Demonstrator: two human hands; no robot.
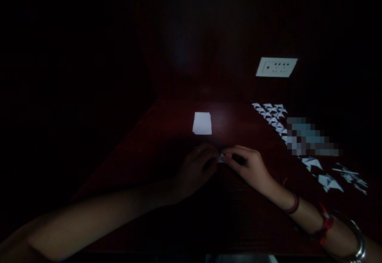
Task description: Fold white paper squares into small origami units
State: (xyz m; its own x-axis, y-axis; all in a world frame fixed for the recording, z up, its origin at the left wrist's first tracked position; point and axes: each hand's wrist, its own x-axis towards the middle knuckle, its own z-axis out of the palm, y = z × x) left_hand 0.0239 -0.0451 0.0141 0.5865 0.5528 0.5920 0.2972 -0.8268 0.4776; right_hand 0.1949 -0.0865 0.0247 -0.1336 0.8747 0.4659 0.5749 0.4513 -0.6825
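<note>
Between my two hands, low over the dark red table (143,151), is a small piece of white paper (221,158), mostly covered by my fingers. My left hand (195,167), with a ring on one finger, pinches its left side. On the other side, my right hand (249,163) grips the paper between thumb and fingers; bracelets circle that wrist. The paper's exact folds are too small and dark to make out. Just beyond my hands lies a neat stack of square white paper sheets (202,123).
Rows of folded white paper pieces (273,121) run along the right, with larger-looking folded pieces (328,181) nearer me. A pixelated patch hides something beside them. A white socket plate (277,67) is on the dark back panel. Much of the surroundings is black.
</note>
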